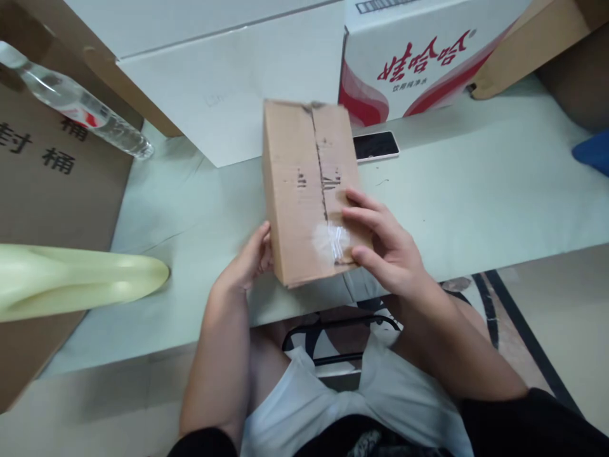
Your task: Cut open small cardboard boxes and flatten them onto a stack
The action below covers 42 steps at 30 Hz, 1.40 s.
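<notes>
A small brown cardboard box [304,184] lies on the pale table [476,203], its top seam running away from me, with torn paper marks and a patch of clear tape [330,241] near its close end. My left hand [250,260] grips the box's left near side, fingers curled against it. My right hand [380,244] rests on the top near end, with its fingers spread over the box beside the tape and its thumb at the near corner.
A white carton [214,76] and a red-and-white printed carton [419,57] stand behind the box. A phone [375,146] lies flat between them. A clear water bottle [80,105] lies on a brown carton [52,190] at left. A pale yellow object [80,279] pokes in from the left.
</notes>
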Each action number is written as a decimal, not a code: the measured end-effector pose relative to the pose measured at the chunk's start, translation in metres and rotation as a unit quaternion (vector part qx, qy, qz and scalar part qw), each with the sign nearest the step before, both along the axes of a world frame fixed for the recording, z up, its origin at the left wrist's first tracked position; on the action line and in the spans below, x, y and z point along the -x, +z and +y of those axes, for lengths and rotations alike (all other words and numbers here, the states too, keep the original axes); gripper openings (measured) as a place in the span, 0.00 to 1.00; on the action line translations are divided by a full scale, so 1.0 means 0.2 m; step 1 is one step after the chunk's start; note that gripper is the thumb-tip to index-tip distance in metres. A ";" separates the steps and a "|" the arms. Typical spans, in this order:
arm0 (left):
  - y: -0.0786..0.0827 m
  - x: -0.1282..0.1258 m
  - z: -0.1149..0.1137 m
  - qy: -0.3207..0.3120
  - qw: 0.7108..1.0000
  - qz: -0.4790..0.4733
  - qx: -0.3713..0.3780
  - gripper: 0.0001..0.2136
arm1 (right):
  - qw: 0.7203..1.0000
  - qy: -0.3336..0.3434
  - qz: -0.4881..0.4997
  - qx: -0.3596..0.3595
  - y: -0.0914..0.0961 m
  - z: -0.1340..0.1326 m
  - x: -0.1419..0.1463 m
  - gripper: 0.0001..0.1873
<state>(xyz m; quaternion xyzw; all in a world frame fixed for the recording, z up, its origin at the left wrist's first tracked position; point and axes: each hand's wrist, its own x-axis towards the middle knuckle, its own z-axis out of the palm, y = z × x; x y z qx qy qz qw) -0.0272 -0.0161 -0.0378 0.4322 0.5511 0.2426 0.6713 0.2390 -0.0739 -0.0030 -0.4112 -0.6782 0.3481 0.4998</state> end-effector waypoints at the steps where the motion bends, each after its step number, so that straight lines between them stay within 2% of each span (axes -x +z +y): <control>1: 0.00 0.01 0.00 -0.044 0.998 0.023 0.036 0.33 | 1.000 -0.006 0.006 0.010 -0.01 0.01 -0.01 0.19; 3: 0.01 0.03 0.01 -0.124 0.985 0.075 0.095 0.33 | 0.999 -0.011 0.017 0.033 -0.03 0.02 -0.02 0.15; 4: 0.01 0.04 0.01 -0.129 0.982 0.108 0.085 0.31 | 0.999 -0.010 0.021 0.040 -0.04 0.02 -0.03 0.14; 5: 0.01 0.04 0.03 -0.096 0.984 0.143 0.041 0.28 | 0.999 -0.009 0.023 0.042 -0.05 0.03 -0.03 0.14; 6: 0.01 0.05 0.04 -0.028 0.984 0.175 -0.035 0.25 | 0.999 -0.006 0.022 0.040 -0.06 0.03 -0.02 0.14; 7: 0.00 0.05 0.05 0.058 0.971 0.194 -0.131 0.23 | 0.999 -0.002 0.018 0.036 -0.07 0.03 -0.02 0.14; 9: -0.01 0.04 0.07 0.210 0.907 0.182 -0.318 0.26 | 0.999 0.012 0.007 0.031 -0.09 0.02 0.01 0.14; 10: -0.02 0.03 0.07 0.242 0.874 0.156 -0.391 0.28 | 0.999 0.020 0.001 0.032 -0.09 0.02 0.02 0.15; 12: -0.02 0.02 0.06 0.222 0.830 0.096 -0.503 0.31 | 0.998 0.043 -0.011 0.047 -0.10 0.01 0.05 0.17; 14: -0.02 0.00 0.04 0.142 0.792 0.082 -0.588 0.29 | 0.995 0.071 -0.017 0.064 -0.11 0.00 0.08 0.21; 16: -0.02 -0.01 0.03 0.068 0.760 0.107 -0.637 0.24 | 0.994 0.089 -0.009 0.068 -0.12 0.00 0.10 0.24; 18: -0.02 -0.01 0.03 0.037 0.755 0.135 -0.641 0.21 | 0.995 0.068 0.024 0.072 -0.14 0.02 0.10 0.26; 20: -0.03 0.00 0.03 0.038 0.765 0.142 -0.627 0.21 | 0.993 -0.019 0.041 0.105 -0.17 0.05 0.08 0.26; 22: -0.03 0.00 0.04 0.040 0.770 0.142 -0.620 0.22 | 0.978 -0.134 -0.010 0.157 -0.20 0.08 0.05 0.22; 24: -0.03 0.01 0.04 0.039 0.768 0.137 -0.625 0.21 | 0.951 -0.203 -0.132 0.191 -0.23 0.12 0.03 0.19; 28: -0.03 0.00 0.03 0.037 0.764 0.122 -0.632 0.19 | 0.887 -0.189 -0.356 0.225 -0.26 0.14 0.04 0.22; 30: -0.02 -0.01 0.03 0.041 0.764 0.119 -0.633 0.19 | 0.860 -0.184 -0.403 0.252 -0.24 0.14 0.05 0.18; 32: -0.02 -0.01 0.02 0.042 0.766 0.128 -0.628 0.20 | 0.846 -0.195 -0.412 0.277 -0.23 0.15 0.04 0.13; 35: -0.03 -0.01 0.03 0.046 0.770 0.149 -0.619 0.22 | 0.869 -0.176 -0.314 0.340 -0.20 0.16 0.01 0.07; 38: -0.04 -0.01 0.04 0.055 0.770 0.136 -0.621 0.21 | 0.901 -0.097 -0.111 0.408 -0.20 0.16 -0.01 0.09; 40: -0.04 -0.02 0.04 0.060 0.769 0.121 -0.625 0.20 | 0.904 -0.059 0.049 0.421 -0.20 0.16 -0.01 0.14; 42: -0.05 -0.02 0.05 0.068 0.772 0.122 -0.620 0.21 | 0.896 -0.051 0.184 0.401 -0.19 0.16 -0.01 0.17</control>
